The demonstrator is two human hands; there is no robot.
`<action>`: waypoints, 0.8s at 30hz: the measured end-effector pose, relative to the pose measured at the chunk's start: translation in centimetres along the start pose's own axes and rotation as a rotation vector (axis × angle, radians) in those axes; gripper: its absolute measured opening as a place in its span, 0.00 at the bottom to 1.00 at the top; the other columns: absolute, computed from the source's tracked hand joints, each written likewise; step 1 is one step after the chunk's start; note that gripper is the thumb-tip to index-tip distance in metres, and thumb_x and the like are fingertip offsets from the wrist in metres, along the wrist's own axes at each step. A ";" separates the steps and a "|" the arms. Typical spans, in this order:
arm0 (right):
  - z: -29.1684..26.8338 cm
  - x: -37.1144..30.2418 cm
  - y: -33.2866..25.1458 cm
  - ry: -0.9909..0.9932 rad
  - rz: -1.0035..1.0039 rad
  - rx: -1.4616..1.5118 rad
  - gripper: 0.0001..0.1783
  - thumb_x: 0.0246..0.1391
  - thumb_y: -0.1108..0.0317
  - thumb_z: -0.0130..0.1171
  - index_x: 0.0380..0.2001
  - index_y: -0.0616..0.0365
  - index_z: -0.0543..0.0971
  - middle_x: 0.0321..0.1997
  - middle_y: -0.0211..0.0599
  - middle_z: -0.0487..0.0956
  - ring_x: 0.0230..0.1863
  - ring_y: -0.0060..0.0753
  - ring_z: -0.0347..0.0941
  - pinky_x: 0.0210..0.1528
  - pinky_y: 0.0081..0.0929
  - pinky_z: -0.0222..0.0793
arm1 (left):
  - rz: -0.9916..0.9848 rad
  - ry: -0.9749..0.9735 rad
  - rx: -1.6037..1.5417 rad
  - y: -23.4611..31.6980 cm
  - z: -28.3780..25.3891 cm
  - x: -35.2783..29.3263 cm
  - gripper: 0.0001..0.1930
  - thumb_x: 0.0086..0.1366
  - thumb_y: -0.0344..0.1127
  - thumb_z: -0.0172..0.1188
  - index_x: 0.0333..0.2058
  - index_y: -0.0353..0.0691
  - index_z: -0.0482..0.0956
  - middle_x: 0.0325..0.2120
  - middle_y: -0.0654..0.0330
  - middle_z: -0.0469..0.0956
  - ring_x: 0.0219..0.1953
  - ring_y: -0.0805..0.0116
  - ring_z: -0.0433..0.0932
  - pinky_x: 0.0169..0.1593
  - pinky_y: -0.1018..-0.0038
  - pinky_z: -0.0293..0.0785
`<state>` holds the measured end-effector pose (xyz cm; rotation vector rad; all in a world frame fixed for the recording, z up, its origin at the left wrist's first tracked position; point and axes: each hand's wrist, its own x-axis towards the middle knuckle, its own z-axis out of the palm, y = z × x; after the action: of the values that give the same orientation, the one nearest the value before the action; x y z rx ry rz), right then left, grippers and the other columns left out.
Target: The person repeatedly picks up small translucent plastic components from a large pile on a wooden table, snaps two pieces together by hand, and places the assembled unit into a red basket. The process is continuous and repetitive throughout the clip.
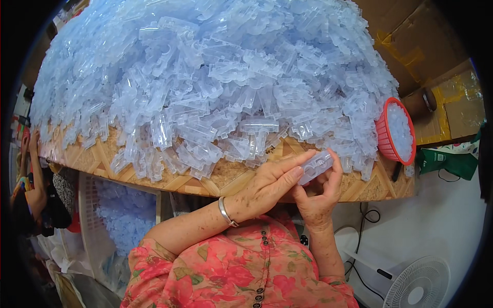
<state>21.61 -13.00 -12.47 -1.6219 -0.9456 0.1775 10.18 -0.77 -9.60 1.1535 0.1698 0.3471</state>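
Between my two hands, just above the table's near edge, I hold a clear plastic piece (315, 168) with rounded shapes moulded in it. My left hand (272, 179), with a silver bangle at the wrist, presses its straight fingers against the piece's left side. The fingers and thumb of my right hand (321, 192) curl around its right side. Beyond them a huge heap of similar clear, bluish plastic pieces (231, 97) covers most of the table (221, 185). Several loose pieces lie close to my hands. My right palm is partly hidden.
A red basket (386, 136) of small clear parts stands at the table's right edge. Below left is a white crate (95, 241) with more pieces. A white fan (416, 285) and cables are at lower right, cardboard boxes (411, 56) behind. Another person's arm (36, 174) shows far left.
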 end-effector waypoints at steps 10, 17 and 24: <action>-0.2 0.2 -0.3 -0.068 -0.048 -0.050 0.50 0.43 0.70 0.75 0.68 0.62 0.60 0.45 0.43 0.80 0.42 0.33 0.82 0.44 0.28 0.79 | 0.063 0.043 0.132 -0.3 0.1 -0.7 0.23 0.76 0.31 0.50 0.67 0.38 0.66 0.58 0.61 0.76 0.53 0.78 0.74 0.56 0.79 0.74; -0.5 0.1 -0.2 -0.062 -0.172 -0.248 0.50 0.42 0.68 0.75 0.67 0.62 0.60 0.42 0.42 0.82 0.38 0.33 0.83 0.39 0.29 0.80 | 0.069 0.036 0.150 -0.4 0.0 -0.9 0.23 0.76 0.31 0.51 0.67 0.38 0.67 0.59 0.60 0.76 0.54 0.77 0.74 0.56 0.79 0.73; -0.6 -0.1 -0.3 -0.054 -0.090 -0.091 0.49 0.42 0.66 0.76 0.66 0.62 0.62 0.36 0.41 0.82 0.33 0.35 0.82 0.36 0.30 0.79 | 0.008 0.053 0.133 -0.4 0.4 -1.0 0.23 0.75 0.32 0.52 0.67 0.39 0.68 0.56 0.63 0.77 0.52 0.80 0.74 0.52 0.81 0.76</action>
<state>21.77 -13.51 -12.04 -1.6608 -1.0794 0.1183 9.45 -1.64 -9.83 1.2771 0.2383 0.3779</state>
